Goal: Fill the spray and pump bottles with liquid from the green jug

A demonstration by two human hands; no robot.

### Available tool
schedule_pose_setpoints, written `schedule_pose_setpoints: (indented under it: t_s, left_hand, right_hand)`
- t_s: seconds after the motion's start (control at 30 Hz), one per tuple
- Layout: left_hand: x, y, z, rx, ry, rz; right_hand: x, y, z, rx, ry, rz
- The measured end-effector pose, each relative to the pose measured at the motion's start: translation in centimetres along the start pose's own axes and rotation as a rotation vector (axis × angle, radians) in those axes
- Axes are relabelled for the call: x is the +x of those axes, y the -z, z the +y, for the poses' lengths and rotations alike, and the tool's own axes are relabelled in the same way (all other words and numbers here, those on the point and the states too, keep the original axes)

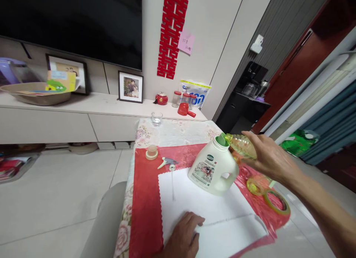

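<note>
My right hand (263, 154) is wrapped round a clear, ribbed plastic bottle (241, 144), held nearly sideways. Its yellow-green neck meets the green spout (221, 139) in the mouth of a pale green laundry detergent jug (207, 169). The jug stands upright on a white sheet (189, 198). My left hand (185, 234) rests on the sheet's near part, fingers loosely bent, thumb apart, holding nothing. Left of the jug lies a grey-and-white spray trigger (168, 162) with its thin tube. Beyond it sits a jug cap (151, 153).
Red plastic (146, 198) covers part of the flowered tablecloth (124, 234). A tape roll (276, 201) lies near the right edge, beside a yellowish clear plastic piece (258, 185). A glass cup (157, 118) stands at the far edge, before a white cabinet (116, 126) with jars and picture frames.
</note>
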State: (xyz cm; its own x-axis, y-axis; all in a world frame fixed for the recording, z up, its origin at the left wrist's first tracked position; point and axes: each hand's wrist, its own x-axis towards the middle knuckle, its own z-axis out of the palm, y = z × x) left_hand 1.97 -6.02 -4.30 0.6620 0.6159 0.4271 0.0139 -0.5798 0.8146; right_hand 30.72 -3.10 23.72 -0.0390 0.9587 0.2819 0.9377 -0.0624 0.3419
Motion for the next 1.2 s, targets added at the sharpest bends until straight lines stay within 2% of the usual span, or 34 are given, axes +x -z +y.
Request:
schedule_pose_setpoints:
  t_s: [0.33,0.73,0.97,1.2]
  left_hand:
    - [0.1,-0.2,-0.4,0.014,-0.01,-0.02]
    - [0.0,-0.5,-0.7,0.052,-0.007,-0.042]
    - [-0.1,-0.7,-0.8,0.041,-0.01,-0.03]
    - [-0.1,-0.6,-0.8,0.048,-0.016,-0.032]
  right_hand:
    - [0.9,2.3,-0.9,-0.133,-0.051,-0.144]
    - [1.4,3.2,-1.1,-0.207,-0.028,-0.161]
    - [1.9,3.9,-1.5,-0.287,-0.055,-0.231]
    - [2.4,4.5,-2.0,-0.352,-0.024,-0.222]
